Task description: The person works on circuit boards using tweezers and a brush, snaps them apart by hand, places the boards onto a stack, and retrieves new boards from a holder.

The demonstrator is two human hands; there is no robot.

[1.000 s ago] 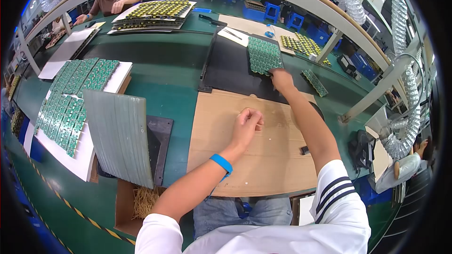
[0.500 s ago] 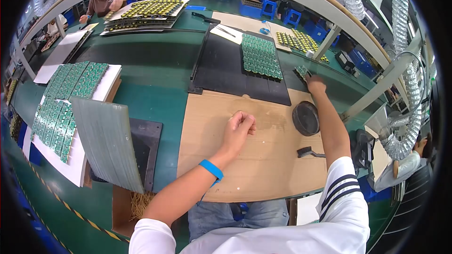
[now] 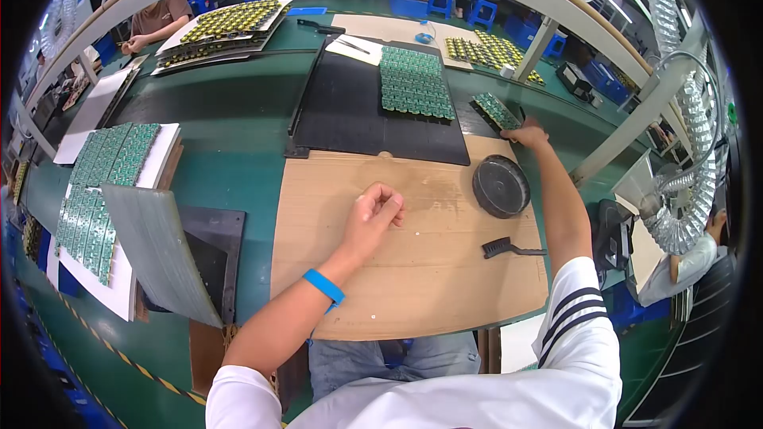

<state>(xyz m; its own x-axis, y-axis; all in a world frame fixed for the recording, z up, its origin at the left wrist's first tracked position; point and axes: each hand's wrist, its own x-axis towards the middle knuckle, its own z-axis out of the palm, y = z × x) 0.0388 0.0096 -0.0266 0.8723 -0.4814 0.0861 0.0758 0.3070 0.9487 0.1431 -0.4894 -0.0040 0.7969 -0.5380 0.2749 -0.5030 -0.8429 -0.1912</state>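
My left hand (image 3: pixel 377 214) is closed above the cardboard sheet (image 3: pixel 334 270); anything inside its curled fingers is hidden. At the right, my right hand (image 3: pixel 528 134) has its fingers closed at the near end of a small green circuit board strip (image 3: pixel 496 111). A dark handle-like piece rises beside these fingers. Several green boards (image 3: pixel 415 83) lie together on the black mat (image 3: pixel 342 111). A round black dish (image 3: pixel 501 186) sits on the cardboard's right side, below my right hand, with a black brush (image 3: pixel 509 249) nearer to me.
At the left, green boards (image 3: pixel 111 159) lie on white sheets beside an upright grey panel (image 3: pixel 159 250). Stacked trays of yellow parts (image 3: pixel 234 20) stand at the back, near a co-worker (image 3: pixel 163 20). Tweezers (image 3: pixel 353 45) rest on white paper. A metal post (image 3: pixel 620 139) rises at the right.
My right hand has moved from the boards on the mat to the small strip at the right. The view has shifted, and the dish and brush now show fully. My left hand stays closed.
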